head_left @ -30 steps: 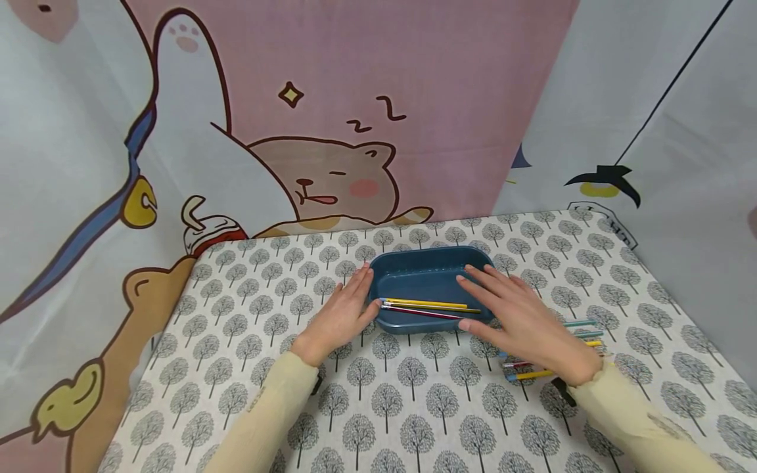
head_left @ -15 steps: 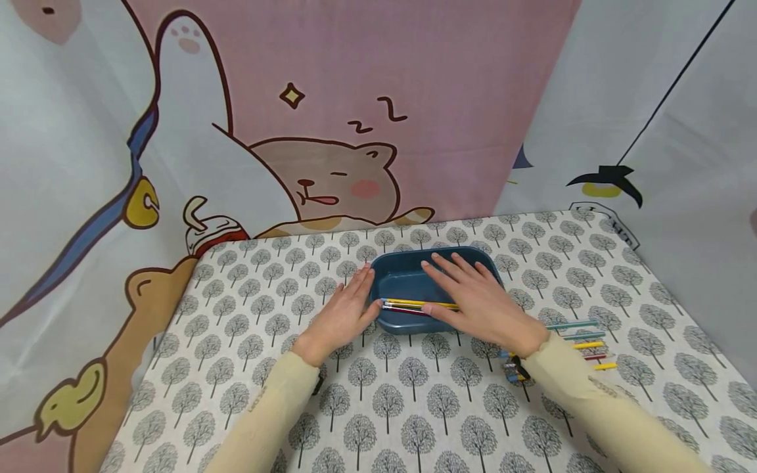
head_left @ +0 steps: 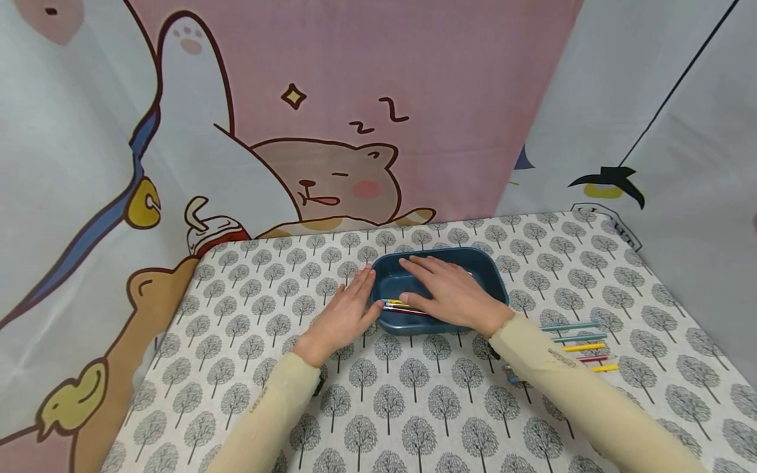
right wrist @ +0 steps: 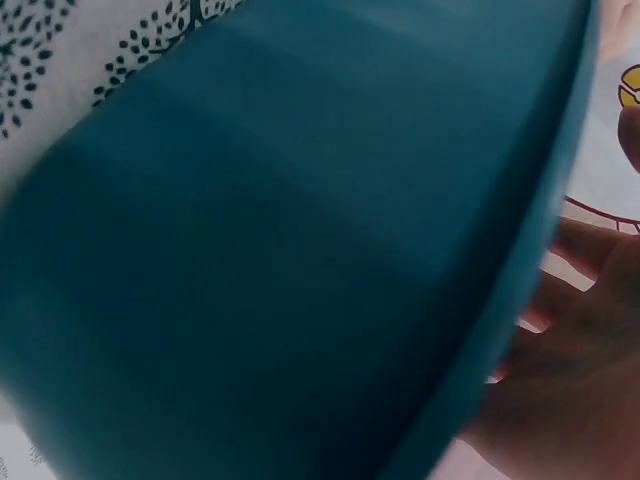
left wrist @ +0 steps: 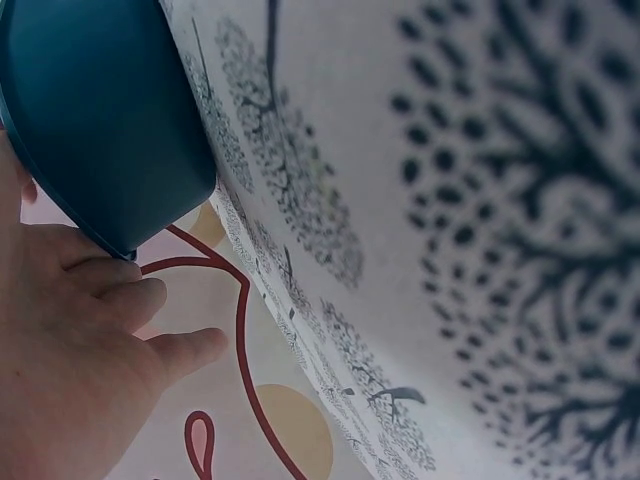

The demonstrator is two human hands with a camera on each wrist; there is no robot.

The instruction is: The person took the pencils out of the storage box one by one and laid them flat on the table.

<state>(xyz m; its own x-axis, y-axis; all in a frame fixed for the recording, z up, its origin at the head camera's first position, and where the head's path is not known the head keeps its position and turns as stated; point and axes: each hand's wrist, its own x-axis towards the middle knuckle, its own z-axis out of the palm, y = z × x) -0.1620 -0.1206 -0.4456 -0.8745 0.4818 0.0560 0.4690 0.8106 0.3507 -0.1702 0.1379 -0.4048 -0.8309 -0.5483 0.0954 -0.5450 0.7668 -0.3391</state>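
A dark blue rectangular tray (head_left: 491,269) stands on the tree-print cloth. My left hand (head_left: 340,322) rests against its left rim, fingers extended, thumb at the rim beside the pencil ends. In the left wrist view, the left hand (left wrist: 90,340) lies along the edge of the tray (left wrist: 110,120). Over the tray, my right hand (head_left: 452,292) spreads with straight fingers and covers most of the pencils (head_left: 408,309) inside; their eraser ends show at the left. The right wrist view shows the tray wall (right wrist: 260,250) close up, with the right hand (right wrist: 570,370) beyond it.
Several more pencils (head_left: 585,347), teal, yellow and dark red, lie on the cloth right of the tray, partly under the right sleeve (head_left: 562,368). A cartoon-print curtain (head_left: 461,98) hangs behind the table and at its sides.
My right hand has moved left from the tray's right side to over its middle, covering more of the pencils. The left hand has stayed at the left rim.
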